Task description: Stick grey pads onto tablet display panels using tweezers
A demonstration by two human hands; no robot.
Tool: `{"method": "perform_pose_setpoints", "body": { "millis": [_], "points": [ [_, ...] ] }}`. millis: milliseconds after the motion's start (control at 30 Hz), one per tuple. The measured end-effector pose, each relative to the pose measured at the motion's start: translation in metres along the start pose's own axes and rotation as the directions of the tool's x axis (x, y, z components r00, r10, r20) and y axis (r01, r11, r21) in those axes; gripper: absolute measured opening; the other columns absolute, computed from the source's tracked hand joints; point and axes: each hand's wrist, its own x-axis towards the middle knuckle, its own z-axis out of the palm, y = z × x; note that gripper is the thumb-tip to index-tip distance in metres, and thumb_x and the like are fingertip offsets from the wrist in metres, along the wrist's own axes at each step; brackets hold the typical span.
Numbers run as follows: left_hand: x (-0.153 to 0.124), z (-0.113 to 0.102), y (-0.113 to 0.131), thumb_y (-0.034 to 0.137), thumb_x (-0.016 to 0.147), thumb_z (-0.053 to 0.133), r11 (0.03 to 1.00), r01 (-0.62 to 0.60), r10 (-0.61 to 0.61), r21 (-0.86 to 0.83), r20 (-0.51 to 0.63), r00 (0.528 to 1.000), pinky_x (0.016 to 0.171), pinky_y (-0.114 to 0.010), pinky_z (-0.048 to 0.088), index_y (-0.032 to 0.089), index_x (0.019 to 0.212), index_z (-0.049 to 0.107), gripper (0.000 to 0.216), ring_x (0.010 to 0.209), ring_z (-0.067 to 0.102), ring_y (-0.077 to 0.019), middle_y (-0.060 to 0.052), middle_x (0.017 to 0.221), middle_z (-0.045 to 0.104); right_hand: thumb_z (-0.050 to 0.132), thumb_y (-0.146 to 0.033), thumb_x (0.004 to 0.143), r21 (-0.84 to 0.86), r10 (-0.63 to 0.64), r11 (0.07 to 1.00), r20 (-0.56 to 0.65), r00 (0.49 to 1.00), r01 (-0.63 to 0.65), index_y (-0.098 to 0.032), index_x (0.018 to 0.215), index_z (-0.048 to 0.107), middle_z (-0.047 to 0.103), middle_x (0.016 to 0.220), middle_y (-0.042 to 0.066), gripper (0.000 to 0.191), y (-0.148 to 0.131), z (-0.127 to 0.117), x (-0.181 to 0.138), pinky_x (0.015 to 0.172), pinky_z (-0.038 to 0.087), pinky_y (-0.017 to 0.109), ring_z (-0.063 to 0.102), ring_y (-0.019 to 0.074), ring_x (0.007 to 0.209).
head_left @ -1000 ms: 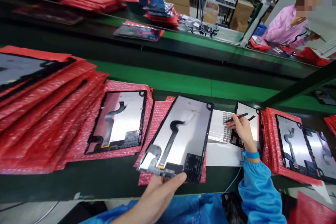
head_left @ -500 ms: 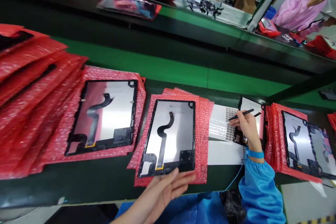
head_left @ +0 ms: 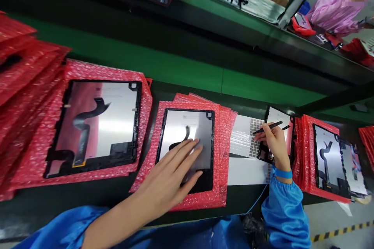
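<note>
My left hand point(head_left: 163, 179) lies flat over the middle tablet screen panel point(head_left: 206, 136), fingers stretched out across its lower half and hiding most of its black flex cable. Under that panel is a stack of pink bubble-wrap bags point(head_left: 223, 151). In my right hand point(head_left: 276, 146) are black tweezers point(head_left: 276, 124), their tips over the grid of small grey squares on a white sticker sheet point(head_left: 241, 136). Just beside this hand, partly covered by it, sits another screen panel point(head_left: 277, 114). A blue band point(head_left: 283, 173) circles my right wrist.
To the left, a larger-looking screen panel point(head_left: 117, 116) rests on bubble wrap beside a tall pile of pink bags point(head_left: 26, 97). More bagged panels point(head_left: 327, 151) stand at the right. A second white sheet point(head_left: 247, 171) lies nearer me. Above runs a shelf point(head_left: 204, 27); a person in pink point(head_left: 336, 4) is beyond.
My left hand has moved from the lower edge of the middle panel up onto its face. My right hand with the tweezers stays nearly still. The view has shifted slightly.
</note>
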Motion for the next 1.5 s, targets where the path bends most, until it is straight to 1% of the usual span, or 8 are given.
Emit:
{"method": "perform_pose_setpoints", "body": {
  "millis": [100, 233, 300, 400, 567, 700, 833, 1500],
  "points": [
    [0.011, 0.01, -0.002, 0.034, 0.104, 0.057, 0.98, -0.042, 0.037, 0.196, 0.03, 0.999, 0.116, -0.056, 0.051, 0.005, 0.147, 0.058, 0.052, 0.146, 0.052, -0.0407, -0.026, 0.157, 0.054, 0.076, -0.07, 0.086, 0.018, 0.013, 1.0, 0.011, 1.0, -0.014, -0.021, 0.091, 0.061, 0.077, 0.068, 0.005, 0.051, 0.001, -0.004, 0.001, 0.051, 0.062, 0.026, 0.077, 0.0215, 0.056],
    [0.014, 0.012, -0.001, 0.03, 0.1, 0.058, 0.978, -0.051, 0.038, 0.203, 0.065, 0.997, 0.114, -0.055, 0.052, 0.004, 0.142, 0.062, 0.049, 0.145, 0.051, -0.0419, -0.028, 0.156, 0.054, 0.077, -0.066, 0.087, 0.115, 0.007, 0.993, -0.009, 1.0, -0.006, -0.022, 0.092, 0.063, 0.077, 0.068, 0.004, 0.047, -0.001, -0.008, -0.001, 0.05, 0.061, 0.027, 0.076, 0.0213, 0.054],
    [0.016, 0.009, -0.001, 0.028, 0.098, 0.059, 0.982, -0.053, 0.038, 0.182, 0.087, 0.995, 0.114, -0.056, 0.052, 0.004, 0.141, 0.062, 0.049, 0.144, 0.051, -0.0421, -0.027, 0.156, 0.054, 0.077, -0.065, 0.089, 0.183, -0.028, 0.983, -0.021, 0.999, 0.032, -0.023, 0.091, 0.063, 0.078, 0.067, 0.003, 0.044, -0.005, -0.001, -0.005, 0.049, 0.06, 0.027, 0.075, 0.0207, 0.052],
    [0.022, 0.005, 0.0, 0.025, 0.096, 0.058, 0.985, -0.061, 0.044, 0.163, 0.108, 0.993, 0.112, -0.056, 0.052, 0.004, 0.138, 0.063, 0.047, 0.143, 0.052, -0.0423, -0.027, 0.154, 0.055, 0.074, -0.065, 0.092, 0.238, -0.074, 0.969, 0.018, 0.997, 0.067, -0.024, 0.091, 0.061, 0.077, 0.066, 0.002, 0.043, -0.014, 0.026, -0.015, 0.049, 0.061, 0.029, 0.075, 0.0214, 0.051],
    [0.034, 0.006, 0.004, 0.025, 0.098, 0.056, 0.975, -0.064, 0.04, 0.213, 0.115, 0.993, 0.103, -0.054, 0.056, 0.003, 0.128, 0.068, 0.039, 0.13, 0.06, -0.0419, -0.028, 0.141, 0.063, 0.07, -0.065, 0.095, 0.283, -0.088, 0.958, 0.18, 0.98, 0.034, -0.024, 0.093, 0.058, 0.077, 0.067, 0.002, 0.043, -0.028, 0.088, -0.032, 0.051, 0.064, 0.029, 0.076, 0.0201, 0.052],
    [0.037, 0.012, 0.009, 0.029, 0.101, 0.055, 0.968, -0.075, 0.048, 0.241, 0.115, 0.992, 0.104, -0.051, 0.053, 0.003, 0.134, 0.065, 0.043, 0.134, 0.058, -0.0413, -0.027, 0.148, 0.06, 0.071, -0.063, 0.095, 0.289, -0.07, 0.957, 0.236, 0.969, -0.002, -0.023, 0.091, 0.058, 0.078, 0.067, 0.002, 0.042, -0.028, 0.11, -0.039, 0.052, 0.065, 0.028, 0.077, 0.0195, 0.053],
    [0.034, 0.017, 0.01, 0.03, 0.102, 0.055, 0.962, -0.067, 0.039, 0.265, 0.111, 0.993, 0.106, -0.05, 0.05, 0.004, 0.139, 0.063, 0.046, 0.14, 0.055, -0.0406, -0.026, 0.157, 0.054, 0.072, -0.065, 0.094, 0.277, -0.043, 0.96, 0.257, 0.966, -0.031, -0.024, 0.09, 0.058, 0.077, 0.067, 0.002, 0.044, -0.026, 0.112, -0.041, 0.052, 0.066, 0.029, 0.077, 0.0203, 0.053],
    [0.034, 0.01, 0.01, 0.031, 0.103, 0.054, 0.967, -0.06, 0.02, 0.249, 0.161, 0.987, 0.106, -0.049, 0.048, 0.007, 0.14, 0.063, 0.046, 0.14, 0.054, -0.0385, -0.024, 0.158, 0.054, 0.072, -0.063, 0.094, 0.277, 0.001, 0.956, 0.321, 0.947, -0.095, -0.022, 0.093, 0.061, 0.077, 0.068, 0.002, 0.042, -0.029, 0.111, -0.039, 0.052, 0.065, 0.028, 0.077, 0.0201, 0.054]
  ]
}}
